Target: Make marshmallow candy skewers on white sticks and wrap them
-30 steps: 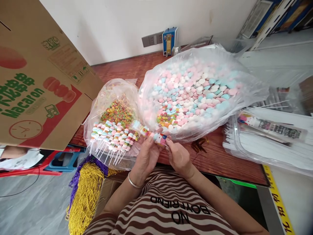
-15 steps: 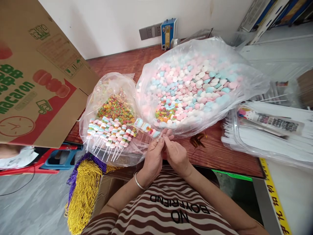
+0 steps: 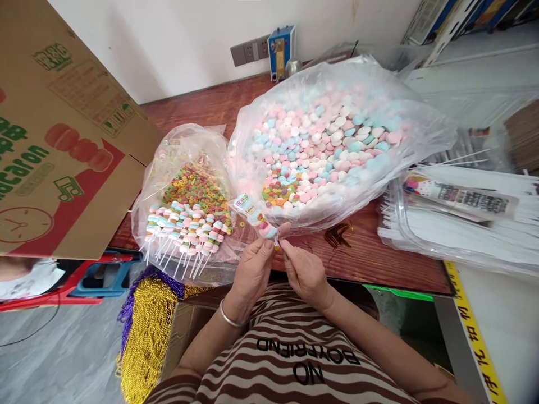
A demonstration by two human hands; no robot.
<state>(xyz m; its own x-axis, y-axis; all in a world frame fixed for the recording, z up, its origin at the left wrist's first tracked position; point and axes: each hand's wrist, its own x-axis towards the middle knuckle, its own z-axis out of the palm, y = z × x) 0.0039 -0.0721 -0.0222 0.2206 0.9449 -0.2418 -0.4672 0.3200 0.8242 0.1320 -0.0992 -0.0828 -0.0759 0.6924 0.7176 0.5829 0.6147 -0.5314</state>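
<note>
Pastel candy skewer (image 3: 256, 216) slants up-left from both hands (image 3: 278, 264).

We have one view only, from the head, looking forward and steeply down over the striped shirt (image 3: 290, 359). Both hands meet close below the lens, the counter (image 3: 370, 261) just beyond them, the wall (image 3: 168, 45) farther off at the top.

Bright, even daylight, soft w/ faint shadows only. Glare on the big plastic bag (image 3: 337, 146), esp. its right side, hazing the sweets inside. Wide-angle warp: cardboard box (image 3: 63, 140) left of the bag bends. Centre sharp; corners right of the bag smeared.
</note>
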